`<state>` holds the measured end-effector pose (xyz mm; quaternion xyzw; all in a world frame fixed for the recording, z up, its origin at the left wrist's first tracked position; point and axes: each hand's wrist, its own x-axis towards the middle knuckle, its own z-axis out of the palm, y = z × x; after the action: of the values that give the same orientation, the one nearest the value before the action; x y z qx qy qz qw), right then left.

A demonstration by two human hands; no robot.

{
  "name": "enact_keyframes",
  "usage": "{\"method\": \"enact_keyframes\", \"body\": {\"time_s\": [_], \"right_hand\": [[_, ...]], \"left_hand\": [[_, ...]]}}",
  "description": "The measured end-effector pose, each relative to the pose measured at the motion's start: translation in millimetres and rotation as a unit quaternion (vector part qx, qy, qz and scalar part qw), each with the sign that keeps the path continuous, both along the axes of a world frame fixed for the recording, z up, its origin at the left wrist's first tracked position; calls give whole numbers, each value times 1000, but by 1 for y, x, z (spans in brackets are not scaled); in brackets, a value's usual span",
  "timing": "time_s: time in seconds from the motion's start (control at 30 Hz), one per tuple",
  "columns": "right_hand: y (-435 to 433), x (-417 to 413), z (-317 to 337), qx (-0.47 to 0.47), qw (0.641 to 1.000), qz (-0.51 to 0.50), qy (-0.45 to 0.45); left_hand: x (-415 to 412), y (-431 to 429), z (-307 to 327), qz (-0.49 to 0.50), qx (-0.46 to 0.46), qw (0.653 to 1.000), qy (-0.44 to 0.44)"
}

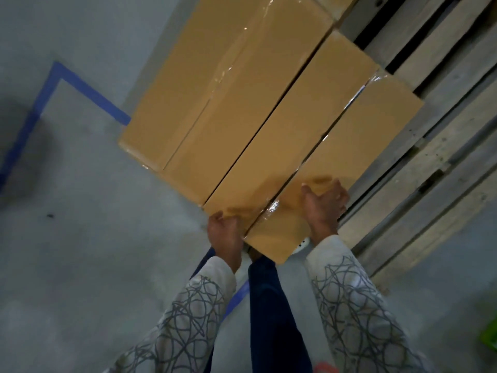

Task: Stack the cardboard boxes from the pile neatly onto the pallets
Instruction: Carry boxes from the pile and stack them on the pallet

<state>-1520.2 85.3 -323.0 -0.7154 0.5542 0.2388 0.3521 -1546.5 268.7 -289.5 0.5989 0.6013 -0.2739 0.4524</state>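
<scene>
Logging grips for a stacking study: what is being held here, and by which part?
The cardboard box, by its near end: left hand grips the left corner, right hand the right edge.

Boxes: 3 total, i.e. big box, held box, corner of 3rd box at top. Pallet: 1. Hands: 2, left hand & right hand. Sleeves: 2. Blue floor tape: 2 bits.

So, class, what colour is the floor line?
The floor line is blue; head view.
</scene>
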Motion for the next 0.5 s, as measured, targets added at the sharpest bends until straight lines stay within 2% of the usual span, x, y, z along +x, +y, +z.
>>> {"method": "enact_keyframes", "body": {"time_s": [0.1,0.2,0.27,0.37,0.5], "right_hand": [[5,-12,-1,2,999,5,37],[11,-28,-3,33,999,-13,29],[15,-35,-3,36,999,-4,20],[17,-36,-5,35,999,9,26],[18,-34,-9,32,998,13,43]], "left_hand": [[-8,22,-7,81,-1,997,19],[-2,37,-9,86,-58,994,19],[7,39,-12,99,-61,993,7],[13,39,-12,64,-62,996,1],[18,34,-21,182,-51,981,34]]}}
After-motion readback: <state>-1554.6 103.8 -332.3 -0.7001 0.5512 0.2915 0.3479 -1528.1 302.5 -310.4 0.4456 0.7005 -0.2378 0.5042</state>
